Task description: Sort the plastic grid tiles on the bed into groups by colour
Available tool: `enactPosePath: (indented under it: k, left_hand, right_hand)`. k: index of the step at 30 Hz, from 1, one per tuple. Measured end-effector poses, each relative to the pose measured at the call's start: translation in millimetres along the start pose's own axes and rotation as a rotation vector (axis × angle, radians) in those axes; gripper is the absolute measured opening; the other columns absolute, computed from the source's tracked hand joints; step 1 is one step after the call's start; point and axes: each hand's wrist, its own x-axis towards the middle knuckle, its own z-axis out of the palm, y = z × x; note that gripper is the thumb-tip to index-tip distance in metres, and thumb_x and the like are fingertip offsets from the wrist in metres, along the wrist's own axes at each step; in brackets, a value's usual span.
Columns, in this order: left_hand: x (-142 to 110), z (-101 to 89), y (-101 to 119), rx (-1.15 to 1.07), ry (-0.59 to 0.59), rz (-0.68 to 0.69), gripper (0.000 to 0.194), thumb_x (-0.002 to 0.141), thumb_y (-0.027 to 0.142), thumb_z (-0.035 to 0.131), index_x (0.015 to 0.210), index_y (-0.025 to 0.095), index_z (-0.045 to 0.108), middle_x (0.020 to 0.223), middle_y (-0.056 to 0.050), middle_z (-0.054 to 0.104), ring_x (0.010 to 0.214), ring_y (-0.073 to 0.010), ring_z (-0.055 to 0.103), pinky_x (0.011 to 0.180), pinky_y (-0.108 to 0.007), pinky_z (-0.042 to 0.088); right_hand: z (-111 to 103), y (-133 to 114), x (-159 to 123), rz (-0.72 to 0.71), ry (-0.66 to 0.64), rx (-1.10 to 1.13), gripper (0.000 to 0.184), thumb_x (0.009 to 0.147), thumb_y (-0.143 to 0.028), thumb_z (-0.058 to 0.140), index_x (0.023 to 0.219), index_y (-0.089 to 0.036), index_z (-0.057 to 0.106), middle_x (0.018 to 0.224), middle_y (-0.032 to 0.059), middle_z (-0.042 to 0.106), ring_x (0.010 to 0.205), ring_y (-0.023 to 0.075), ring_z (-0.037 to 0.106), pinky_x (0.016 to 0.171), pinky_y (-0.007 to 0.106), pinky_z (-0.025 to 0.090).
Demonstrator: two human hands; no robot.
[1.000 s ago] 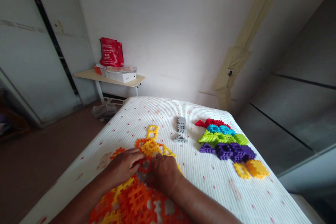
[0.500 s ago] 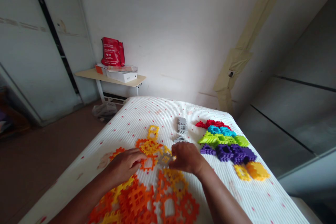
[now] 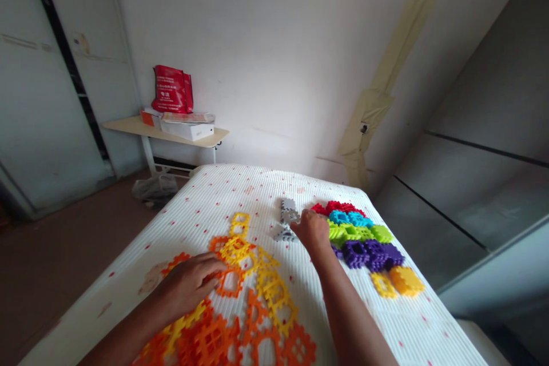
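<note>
My right hand (image 3: 314,230) is closed on a grey interlocking plastic building piece (image 3: 292,217), held by its edge at the stack of grey pieces (image 3: 287,204). Just below it on the bed lies a grey triangular piece (image 3: 286,234). My left hand (image 3: 198,278) hovers low over the loose heap with its fingers apart, beside an orange square frame piece (image 3: 230,282). Whether its fingertips touch that piece I cannot tell. Yellow pieces (image 3: 273,291) lie between my two hands, and more orange pieces (image 3: 213,338) are piled nearest me.
Sorted by colour at the right are red (image 3: 342,206), blue (image 3: 359,219), green (image 3: 351,232) and purple pieces (image 3: 374,254), with yellow-orange ones (image 3: 406,281) in front. All lie on a white dotted bed (image 3: 240,183). Behind stands a small table (image 3: 124,125) with a red bag (image 3: 172,90).
My right hand has carried the grey piece from the orange and yellow heap forward to the grey stack. My left hand stays by the heap. The view has shifted slightly to the right.
</note>
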Motion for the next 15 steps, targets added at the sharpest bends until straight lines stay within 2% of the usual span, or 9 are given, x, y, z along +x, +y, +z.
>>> enactPosePath:
  k: [7,15]
  left_hand:
    - [0,0.0,-1,-0.012,0.003,0.001,0.026,0.078,0.018,0.045,0.089,0.024,0.068,0.090,-0.001,0.069,0.084,-0.0148,0.063,0.076,-0.022,0.045]
    - [0,0.7,-1,-0.029,0.024,-0.007,0.025,0.078,0.022,0.045,0.088,0.025,0.068,0.088,-0.001,0.069,0.083,-0.0155,0.062,0.075,-0.023,0.046]
  right_hand:
    - [23,-10,12,0.098,0.047,0.046,0.030,0.077,-0.031,0.055,0.093,-0.009,0.066,0.091,0.0189,0.068,0.083,0.0283,0.067,0.069,0.033,0.048]
    - [31,-12,14,0.114,0.055,0.054,0.029,0.077,-0.029,0.053,0.094,-0.009,0.066,0.091,0.0193,0.067,0.083,0.0274,0.067,0.068,0.032,0.048]
